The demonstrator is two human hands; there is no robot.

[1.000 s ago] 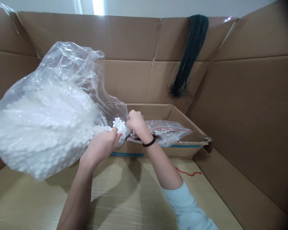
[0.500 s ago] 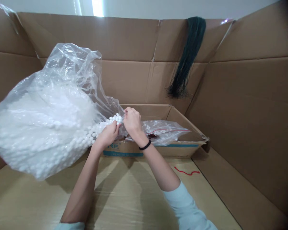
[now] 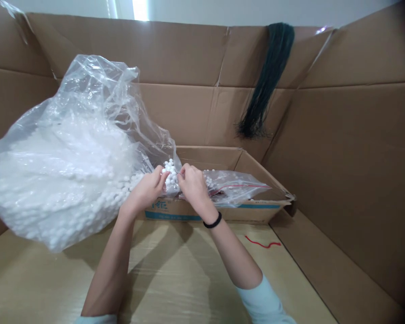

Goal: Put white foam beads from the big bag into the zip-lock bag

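A large clear plastic bag [image 3: 64, 148], bulging with small white balls, leans at the left, its mouth stretched to the right toward the cardboard box. My left hand [image 3: 147, 188] is closed, thumb and fingers pinching the plastic at the bag's lower lip. Between my hands lies a cluster of white balls [image 3: 170, 173]. My right hand [image 3: 193, 182] pinches the clear film on the other side of the mouth; its fingertips are partly hidden. Just past it, a zip-lock bag [image 3: 236, 191] with a red seal line and some white balls rests in the box.
An open cardboard box [image 3: 263, 180] with blue print stands on the wooden table [image 3: 175, 279]. A short red cord [image 3: 262, 244] lies on the tabletop. Dark green strands [image 3: 268, 81] hang over the tall cardboard back wall [image 3: 178, 54]. Another cardboard wall [image 3: 351, 162] rises at the right.
My hands have drawn apart a little, the right one shifting right and down. More white balls show between them, closer to the box. The large bag's mouth has spread wider.
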